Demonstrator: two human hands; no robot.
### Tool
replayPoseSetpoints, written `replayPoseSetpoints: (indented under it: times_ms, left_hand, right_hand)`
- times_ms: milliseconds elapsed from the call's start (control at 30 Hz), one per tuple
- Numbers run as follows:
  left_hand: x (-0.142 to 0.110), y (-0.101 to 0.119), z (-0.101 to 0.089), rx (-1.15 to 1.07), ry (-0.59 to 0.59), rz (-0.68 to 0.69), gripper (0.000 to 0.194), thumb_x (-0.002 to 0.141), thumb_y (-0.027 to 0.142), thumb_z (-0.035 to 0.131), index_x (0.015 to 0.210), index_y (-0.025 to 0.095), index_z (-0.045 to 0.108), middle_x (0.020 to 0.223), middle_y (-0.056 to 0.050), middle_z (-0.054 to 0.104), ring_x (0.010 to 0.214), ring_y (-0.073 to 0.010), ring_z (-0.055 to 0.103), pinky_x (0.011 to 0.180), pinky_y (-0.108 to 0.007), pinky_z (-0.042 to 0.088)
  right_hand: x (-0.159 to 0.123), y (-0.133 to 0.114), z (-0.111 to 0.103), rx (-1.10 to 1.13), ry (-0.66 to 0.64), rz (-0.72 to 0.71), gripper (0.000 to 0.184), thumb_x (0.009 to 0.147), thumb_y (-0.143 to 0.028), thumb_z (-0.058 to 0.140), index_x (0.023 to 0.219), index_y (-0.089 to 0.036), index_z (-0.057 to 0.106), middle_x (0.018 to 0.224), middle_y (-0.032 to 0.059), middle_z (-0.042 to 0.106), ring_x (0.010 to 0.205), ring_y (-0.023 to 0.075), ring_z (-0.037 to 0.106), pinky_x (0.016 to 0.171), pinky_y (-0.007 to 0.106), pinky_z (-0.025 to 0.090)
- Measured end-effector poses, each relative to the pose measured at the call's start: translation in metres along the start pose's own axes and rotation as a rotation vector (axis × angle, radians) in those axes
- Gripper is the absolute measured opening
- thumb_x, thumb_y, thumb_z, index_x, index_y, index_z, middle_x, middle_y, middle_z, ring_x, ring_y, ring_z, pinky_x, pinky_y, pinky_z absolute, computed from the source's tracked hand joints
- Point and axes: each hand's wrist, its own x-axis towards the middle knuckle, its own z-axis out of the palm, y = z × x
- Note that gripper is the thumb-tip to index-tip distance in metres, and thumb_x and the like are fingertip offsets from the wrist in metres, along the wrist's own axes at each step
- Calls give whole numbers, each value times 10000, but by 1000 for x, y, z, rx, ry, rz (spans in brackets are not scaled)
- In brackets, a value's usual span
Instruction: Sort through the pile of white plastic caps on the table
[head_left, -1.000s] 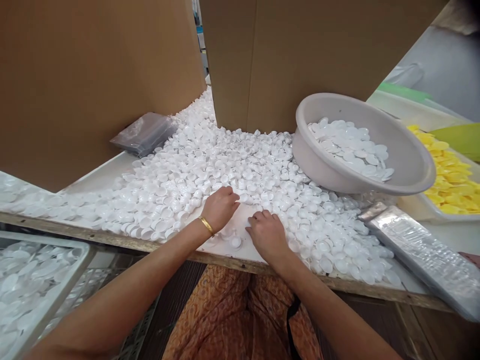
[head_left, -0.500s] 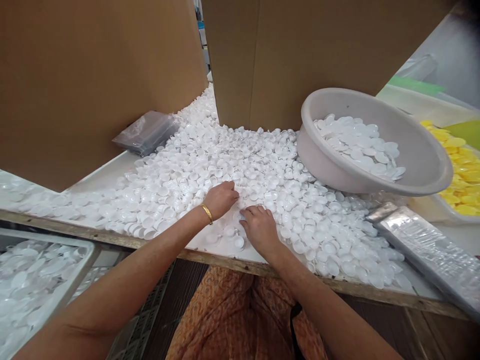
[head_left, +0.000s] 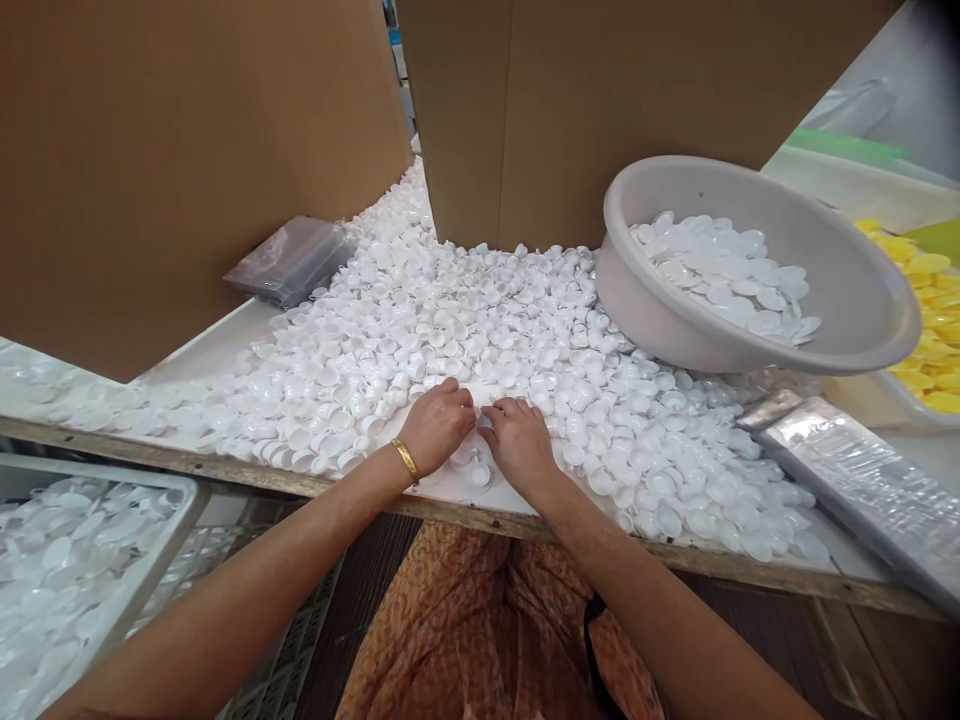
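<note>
The pieces (head_left: pixel 480 300) are white, cardboard (head_left: pixel 600 100) brown, clothing (head_left: pixel 450 630) patterned orange, the basin (head_left: pixel 660 325) perhaps pinkish grey.

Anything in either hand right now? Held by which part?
Can't be told: the left hand and right hand are curled close together beside the small white pieces, hiding any pinched piece and its grip point.

Left grip (head_left: pixel 441 428), right grip (head_left: pixel 519 445) — amid white pieces (head_left: pixel 495 305)
</note>
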Motion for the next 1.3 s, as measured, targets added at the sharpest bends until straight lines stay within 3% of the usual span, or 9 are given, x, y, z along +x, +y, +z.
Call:
replayPoseSetpoints:
  times_ms: [133,300,467,700,900,1133,1300]
  left_hand:
    - [1,-1,4,-9,34,24,256,848,192,496,641,137,636,903,-82,611,820,-188,488,682,-295,406]
    - [3,0,5,-26,-50,53,229,859,190,477,694,141,627,872,-66,594,835,-182,504,688,-283,415]
    - [4,3,10,-10,-108,53,223,867,168,448,741,121,626,853,-61,569,782,-167,505,660,-277,413]
    - [-2,4,18,-103,-11,-10,236,875,191,440,774,134,645,913,-67,568,825,-167,509,684,-281,440]
    - [-5,5,20,-130,141,-66,224,850,193,479,699,139,635,1211,-107,448,1087,-241,430,836,-359,464]
    - [-4,10,30,-305,102,-86,171,854,147,459,927,151,614,1110,-82,578,995,-188,534,829,-309,475]
    - [-3,13,26,-351,96,-143,166,847,145,476,872,176,637,1032,-58,628,955,-172,581,831,-305,482]
  right_hand:
    - [1,0,-1,-13,-31,2,226,867,-316,506,1035,-209,614,968,61,580,942,219,482,781,345,337]
    - [-1,2,-2,-18,-59,-11,235,896,-276,435,1020,-191,616,949,73,580,930,227,484,771,347,343]
    - [0,5,-8,130,-67,22,323,914,-193,355,1187,-156,525,1005,81,604,945,200,512,794,305,359]
    - [26,3,-19,200,-218,157,179,852,-270,467,918,-195,616,855,42,669,808,182,590,632,261,348]
    - [34,2,-16,229,-264,221,177,821,-243,471,858,-197,638,807,36,681,754,162,592,597,251,330]
    - [35,-1,-15,82,-309,188,213,825,-203,424,900,-184,622,817,70,674,776,193,609,604,263,360]
    - [30,-7,-17,55,-274,169,212,823,-183,431,931,-182,614,827,76,676,780,209,620,619,275,388]
